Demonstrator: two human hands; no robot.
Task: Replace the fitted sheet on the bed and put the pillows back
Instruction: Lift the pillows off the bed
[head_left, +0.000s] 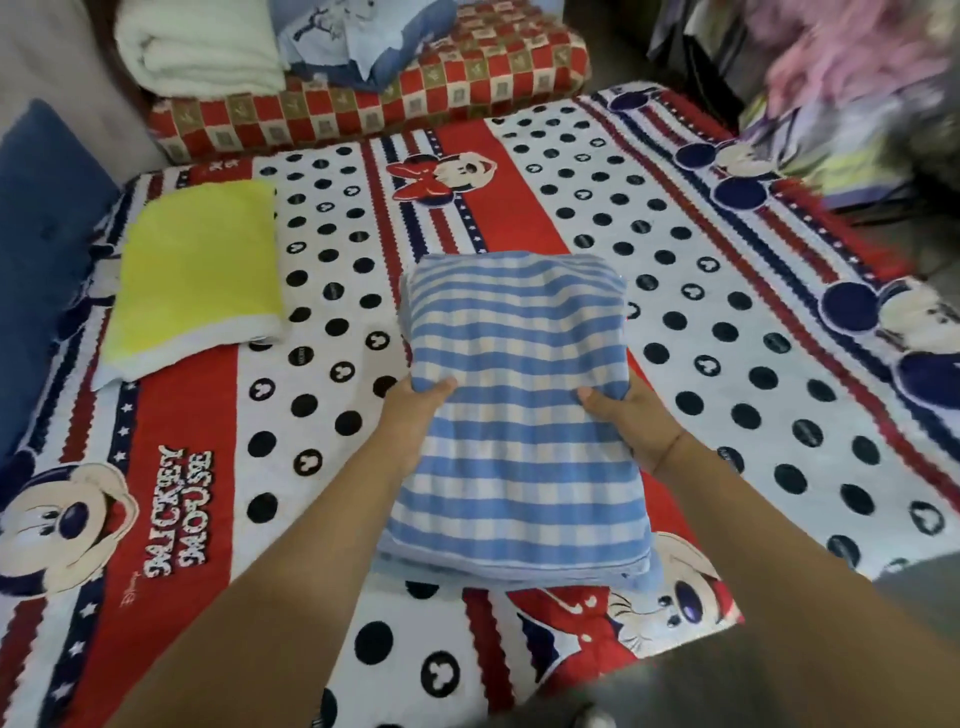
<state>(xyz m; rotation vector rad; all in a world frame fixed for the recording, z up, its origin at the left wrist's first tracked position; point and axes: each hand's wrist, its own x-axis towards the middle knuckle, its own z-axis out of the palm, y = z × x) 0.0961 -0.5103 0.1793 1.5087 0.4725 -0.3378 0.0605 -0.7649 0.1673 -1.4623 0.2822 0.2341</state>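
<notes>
yellow pillow (200, 270): far left, flat on sheet (675, 249)
left hand (421, 410): thumb on top, clamping checked pillow (519, 364) left edge
checked pillow: centre of bed; likely soft, light, saggy; hold both sides
right hand (628, 415): thumb on top, clamping right edge

Open sheet (675, 291) right of centre, plus a spotted lane between the yellow pillow (200, 270) at left and the blue checked pillow (519, 415) filling the middle. Top of frame is blocked by a red checked cushion (363, 104) with a white folded blanket (197, 47) on it. A blue cushion (41, 234) walls the left edge.
</notes>
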